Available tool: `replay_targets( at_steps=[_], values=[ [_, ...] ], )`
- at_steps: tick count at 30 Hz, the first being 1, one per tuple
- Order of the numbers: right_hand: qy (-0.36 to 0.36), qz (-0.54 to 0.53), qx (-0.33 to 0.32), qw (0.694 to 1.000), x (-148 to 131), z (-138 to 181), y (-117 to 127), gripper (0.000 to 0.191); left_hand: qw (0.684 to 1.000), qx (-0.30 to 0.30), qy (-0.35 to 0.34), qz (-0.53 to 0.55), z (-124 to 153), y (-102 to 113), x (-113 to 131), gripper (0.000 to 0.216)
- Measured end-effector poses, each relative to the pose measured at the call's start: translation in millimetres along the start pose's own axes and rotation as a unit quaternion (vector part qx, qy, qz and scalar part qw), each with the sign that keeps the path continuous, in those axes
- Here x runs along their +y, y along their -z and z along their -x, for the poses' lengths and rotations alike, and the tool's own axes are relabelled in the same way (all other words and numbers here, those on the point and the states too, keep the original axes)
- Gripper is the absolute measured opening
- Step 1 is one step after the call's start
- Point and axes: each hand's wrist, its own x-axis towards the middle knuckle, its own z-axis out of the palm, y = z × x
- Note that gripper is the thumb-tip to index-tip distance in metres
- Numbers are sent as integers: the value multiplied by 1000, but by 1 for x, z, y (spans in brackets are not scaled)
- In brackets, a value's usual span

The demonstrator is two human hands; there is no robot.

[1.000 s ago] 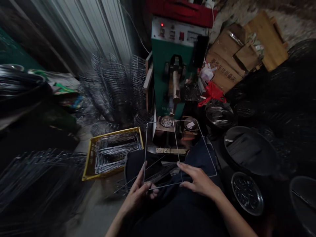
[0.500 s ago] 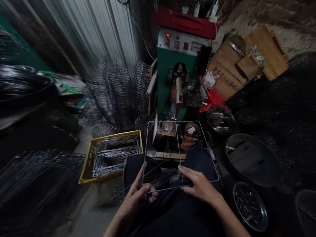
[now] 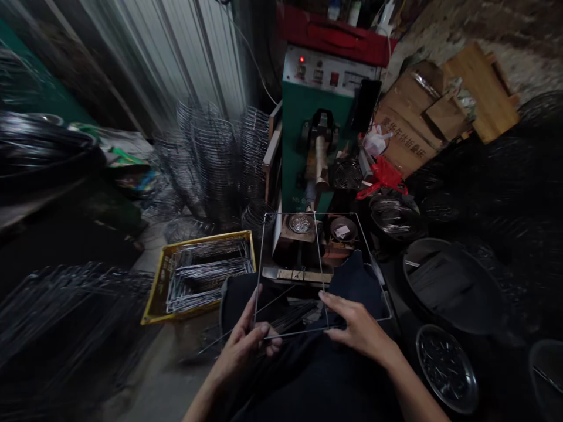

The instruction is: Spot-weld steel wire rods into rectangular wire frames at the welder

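A thin rectangular wire frame with a crossbar down its middle spans the space over my lap. My left hand is closed on its near left corner, one finger lying along the left side wire. On the right, my right hand pinches the frame where the crossbar meets the near wire, thumb below and fingers above. The frame's far edge lies, in view, across the foot of a green machine, in front of a round dish of small metal bits. Loose wire rods rest below the frame on my lap.
At left stands a yellow crate of wire frames, with stacked wire coils behind. On the right are a large dark basin, a bowl of small metal pieces, a red plastic bag and a cardboard box.
Both hands keep the same hold on the wire frame. Its far edge sits slightly higher in view, and the whole scene has shifted a little with the camera.
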Motion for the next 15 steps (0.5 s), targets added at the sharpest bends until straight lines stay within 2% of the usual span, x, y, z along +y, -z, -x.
replay_targets(
  at_steps=[15],
  values=[
    [10, -9, 8, 1000, -1, -4, 5, 84, 1000, 20, 10, 2, 1, -4, 9, 100]
  ],
)
